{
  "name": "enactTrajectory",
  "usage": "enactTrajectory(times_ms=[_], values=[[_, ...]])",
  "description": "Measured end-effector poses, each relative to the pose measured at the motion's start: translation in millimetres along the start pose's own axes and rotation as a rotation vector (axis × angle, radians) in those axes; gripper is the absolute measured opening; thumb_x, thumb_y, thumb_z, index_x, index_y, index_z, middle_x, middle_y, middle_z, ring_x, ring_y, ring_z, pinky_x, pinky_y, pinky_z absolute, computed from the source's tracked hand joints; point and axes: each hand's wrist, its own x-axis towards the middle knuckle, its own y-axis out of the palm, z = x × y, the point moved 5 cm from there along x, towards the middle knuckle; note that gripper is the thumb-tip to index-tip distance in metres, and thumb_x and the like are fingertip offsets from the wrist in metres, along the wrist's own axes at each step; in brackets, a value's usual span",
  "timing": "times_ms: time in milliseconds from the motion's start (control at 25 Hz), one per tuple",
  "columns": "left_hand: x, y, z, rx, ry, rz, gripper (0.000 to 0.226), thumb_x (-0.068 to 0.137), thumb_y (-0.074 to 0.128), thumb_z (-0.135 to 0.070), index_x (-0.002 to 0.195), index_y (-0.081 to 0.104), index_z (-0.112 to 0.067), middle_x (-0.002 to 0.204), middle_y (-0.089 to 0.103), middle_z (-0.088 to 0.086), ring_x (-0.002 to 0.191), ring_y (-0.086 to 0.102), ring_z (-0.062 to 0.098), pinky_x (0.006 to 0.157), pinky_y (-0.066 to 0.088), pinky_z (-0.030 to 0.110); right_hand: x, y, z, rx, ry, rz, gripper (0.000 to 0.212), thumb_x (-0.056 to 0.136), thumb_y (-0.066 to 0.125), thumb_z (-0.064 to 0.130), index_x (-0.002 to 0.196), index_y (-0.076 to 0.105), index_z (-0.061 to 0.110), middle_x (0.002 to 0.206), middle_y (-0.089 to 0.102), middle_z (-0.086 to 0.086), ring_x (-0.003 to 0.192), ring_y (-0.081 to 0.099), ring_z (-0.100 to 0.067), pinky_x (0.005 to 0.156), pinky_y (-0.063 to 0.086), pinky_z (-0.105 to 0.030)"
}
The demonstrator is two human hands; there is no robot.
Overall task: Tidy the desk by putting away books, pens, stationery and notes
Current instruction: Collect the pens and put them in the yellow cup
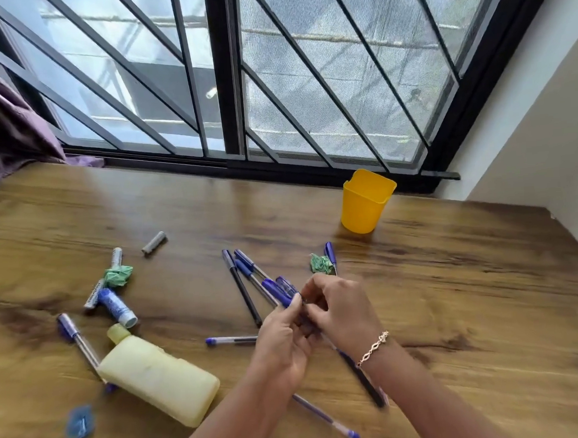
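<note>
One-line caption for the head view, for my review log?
Left hand and right hand grip a bundle of blue pens over a wooden desk; a yellow cup stands beyond them.

The right side of the wooden desk (pixel 474 291) is open wood, so there is room to reach the yellow cup (pixel 365 203). Loose pens (pixel 243 290) lie across the middle. On the left a pale bottle (pixel 158 375), a glue stick (pixel 116 306) and a green paper ball (pixel 119 276) crowd the way. Window bars (pixel 227 86) close the back.
</note>
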Motion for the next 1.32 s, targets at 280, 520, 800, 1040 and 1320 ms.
enactTrajectory(times_ms=[280,520,800,1040,1320], values=[[-3.0,-9.8,-6.7,-0.043,-0.006,-0.029,0.017,0.096,0.042,-0.008,0.092,0.057,-0.002,0.081,0.071,0.019,0.069,0.072,0.026,0.066,0.058,0.040,42.2,-25.3,-63.3,-0.013,0.321,-0.133,0.010,0.077,0.069,0.014,0.086,0.068,0.011,0.090,0.071,-0.005,0.084,0.064,-0.020,0.076,0.048,-0.030],[-1.9,-15.8,-9.5,-0.038,-0.004,-0.034,0.014,0.095,0.043,-0.006,0.094,0.057,-0.002,0.082,0.072,0.020,0.071,0.072,0.028,0.066,0.058,0.040,75.8,1.7,-86.7,-0.228,0.458,0.057,0.037,0.076,0.072,0.025,0.106,0.059,0.009,0.113,0.064,-0.012,0.107,0.058,-0.029,0.083,0.046,-0.031],[-2.5,-17.0,-10.8,-0.031,0.002,-0.058,0.011,0.092,0.048,-0.005,0.095,0.057,-0.001,0.081,0.072,0.020,0.071,0.071,0.027,0.070,0.057,0.041,79.0,0.5,-86.3,-0.210,0.494,0.008,0.029,0.080,0.064,0.015,0.108,0.062,0.006,0.116,0.063,-0.015,0.110,0.057,-0.031,0.086,0.046,-0.031],[-0.3,-16.1,-9.6,-0.050,-0.018,-0.052,0.020,0.089,0.054,-0.021,0.095,0.058,-0.002,0.091,0.069,0.020,0.089,0.066,0.030,0.082,0.053,0.043,40.6,-29.2,-35.0,0.065,0.310,-0.025,0.024,0.072,0.071,0.012,0.095,0.064,0.012,0.089,0.066,-0.007,0.085,0.062,-0.023,0.079,0.053,-0.035],[-5.7,0.1,-5.9,-0.115,-0.028,0.042,0.039,0.084,0.052,-0.044,0.073,0.058,-0.007,0.062,0.065,0.006,0.062,0.067,0.017,0.059,0.057,0.028,-12.2,3.6,30.6,-0.150,0.052,0.155,0.017,0.081,0.057,0.018,0.097,0.060,0.018,0.099,0.066,-0.002,0.096,0.060,-0.020,0.078,0.044,-0.027]])
